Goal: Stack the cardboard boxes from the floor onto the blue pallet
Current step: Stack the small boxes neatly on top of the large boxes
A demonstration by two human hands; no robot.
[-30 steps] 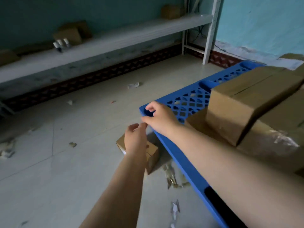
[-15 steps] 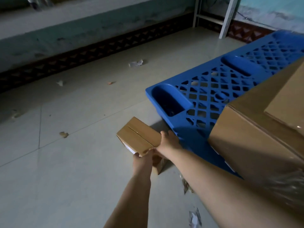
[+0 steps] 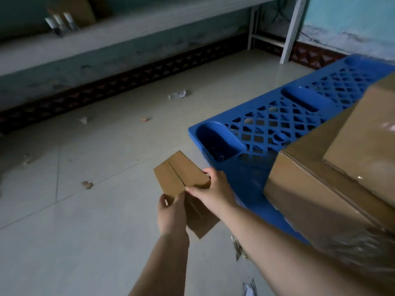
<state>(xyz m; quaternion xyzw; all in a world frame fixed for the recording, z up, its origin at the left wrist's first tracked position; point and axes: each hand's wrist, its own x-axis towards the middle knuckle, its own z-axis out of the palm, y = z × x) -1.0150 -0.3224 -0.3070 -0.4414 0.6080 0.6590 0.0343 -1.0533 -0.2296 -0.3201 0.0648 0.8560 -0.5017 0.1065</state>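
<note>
A small brown cardboard box (image 3: 178, 175) is held tilted above the floor, just left of the blue pallet's near corner. My left hand (image 3: 171, 212) grips its near lower edge. My right hand (image 3: 213, 190) holds its right side, fingers wrapped over the top edge. The blue lattice pallet (image 3: 277, 122) lies on the floor at right. Two larger cardboard boxes sit on it: a low one (image 3: 310, 189) and another (image 3: 367, 146) stacked on top of it.
Paper and cardboard scraps (image 3: 177, 95) litter the tiled floor. A long white shelf (image 3: 128, 33) runs along the far wall, with small bottles (image 3: 61, 23) and a box on it. A white shelf post (image 3: 291, 30) stands behind the pallet.
My hands dropped from the pallet corner to the small box on the floor and took hold of it. It is now lifted and tilted off the floor.
</note>
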